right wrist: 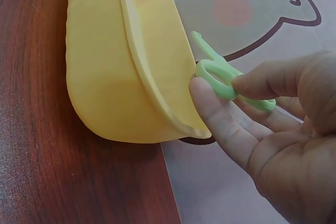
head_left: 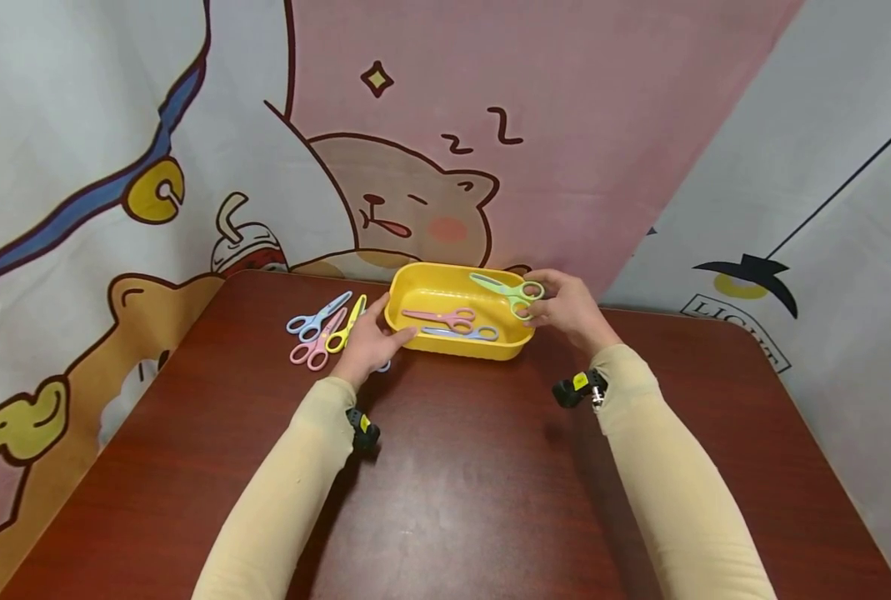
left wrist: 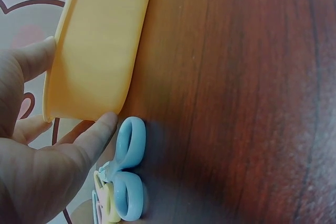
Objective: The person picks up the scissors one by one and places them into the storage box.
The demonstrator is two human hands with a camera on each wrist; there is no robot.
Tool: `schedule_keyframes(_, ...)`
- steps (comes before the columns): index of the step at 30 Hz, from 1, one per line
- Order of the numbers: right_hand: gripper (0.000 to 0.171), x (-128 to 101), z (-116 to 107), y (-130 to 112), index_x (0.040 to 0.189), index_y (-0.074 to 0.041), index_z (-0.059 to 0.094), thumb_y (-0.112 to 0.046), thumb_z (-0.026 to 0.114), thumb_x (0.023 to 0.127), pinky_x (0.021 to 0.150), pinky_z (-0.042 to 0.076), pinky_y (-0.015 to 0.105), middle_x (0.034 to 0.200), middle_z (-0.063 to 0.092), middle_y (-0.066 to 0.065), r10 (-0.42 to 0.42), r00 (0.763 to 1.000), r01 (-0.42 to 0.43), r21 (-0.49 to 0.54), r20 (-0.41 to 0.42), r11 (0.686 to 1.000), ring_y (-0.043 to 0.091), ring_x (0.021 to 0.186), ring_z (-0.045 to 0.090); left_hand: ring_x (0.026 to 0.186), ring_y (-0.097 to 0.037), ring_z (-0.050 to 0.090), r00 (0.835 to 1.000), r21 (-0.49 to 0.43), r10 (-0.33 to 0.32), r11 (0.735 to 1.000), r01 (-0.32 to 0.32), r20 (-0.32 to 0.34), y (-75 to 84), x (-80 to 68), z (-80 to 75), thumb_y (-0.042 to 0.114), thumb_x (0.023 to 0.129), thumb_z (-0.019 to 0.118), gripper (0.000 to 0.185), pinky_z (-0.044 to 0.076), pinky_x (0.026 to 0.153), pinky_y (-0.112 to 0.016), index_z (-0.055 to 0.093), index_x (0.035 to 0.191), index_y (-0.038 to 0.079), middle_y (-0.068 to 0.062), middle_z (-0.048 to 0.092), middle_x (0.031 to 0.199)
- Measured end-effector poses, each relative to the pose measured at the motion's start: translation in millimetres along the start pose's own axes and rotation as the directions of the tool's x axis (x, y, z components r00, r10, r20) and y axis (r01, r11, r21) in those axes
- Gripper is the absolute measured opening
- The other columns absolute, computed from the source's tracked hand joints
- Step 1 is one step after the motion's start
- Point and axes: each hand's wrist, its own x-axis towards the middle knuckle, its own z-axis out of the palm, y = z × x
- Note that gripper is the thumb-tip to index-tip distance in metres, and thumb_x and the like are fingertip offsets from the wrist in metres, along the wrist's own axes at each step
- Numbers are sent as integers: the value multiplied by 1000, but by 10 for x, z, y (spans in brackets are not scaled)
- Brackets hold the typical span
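A yellow plastic basket (head_left: 460,343) stands at the back of the table. My left hand (head_left: 370,343) grips its left end, thumb at the front rim and fingers round the end wall. Between thumb and fingers my right hand (head_left: 565,308) pinches the handle of light green scissors (head_left: 493,286), held above the basket's right end with the blades pointing left. Pink scissors (head_left: 432,316) and blue scissors (head_left: 445,332) lie inside the basket. Close to my left hand, another pair of blue scissors (left wrist: 129,195) shows its handle loops; the hand hides part of it in the head view.
Left of the basket lie blue scissors (head_left: 319,320), pink scissors (head_left: 330,329) and yellow scissors (head_left: 356,313), close together. Behind the dark red-brown table (head_left: 460,467) hangs a cartoon-printed curtain (head_left: 565,100).
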Motion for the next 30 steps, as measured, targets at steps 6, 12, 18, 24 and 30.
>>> schedule_keyframes(6,61,58,37,-42,151,3,44,16,57,93,90,60,52,136,55,25,17,1000,-17,-3,5,1000,43,106,70,143,-33,46,1000,-9,-4,1000,4,2,6,-3,-4,31,96,75,87,40,118,-45,24,166,16,-15,30,167)
schedule_keyframes(12,62,98,63,-96,152,2,44,16,58,93,84,63,43,138,55,24,32,999,-31,-25,26,999,41,105,71,146,-32,41,1000,-25,-4,1000,5,5,5,-7,-11,30,96,75,87,39,118,-44,24,166,15,-13,30,168)
schedule_keyframes(18,61,143,84,-135,149,4,46,17,59,91,92,58,52,137,56,25,41,998,-40,-26,42,999,36,100,72,142,-32,47,1000,-30,27,999,-27,-4,6,-13,-11,28,95,76,88,43,116,-43,26,165,12,-16,32,166)
schedule_keyframes(24,61,170,99,-140,150,4,45,18,57,92,89,61,47,138,55,26,52,997,-50,-38,62,998,35,99,71,134,-32,55,999,-38,44,998,-45,-6,5,-15,-2,26,95,76,87,47,112,-42,27,164,10,-17,34,165)
schedule_keyframes(30,61,229,120,-117,150,3,45,17,57,92,88,61,47,139,55,26,58,996,-55,-53,67,997,39,102,69,135,-31,54,999,-31,38,999,-38,-2,2,-3,-3,28,95,76,87,46,113,-42,26,165,11,-15,33,166)
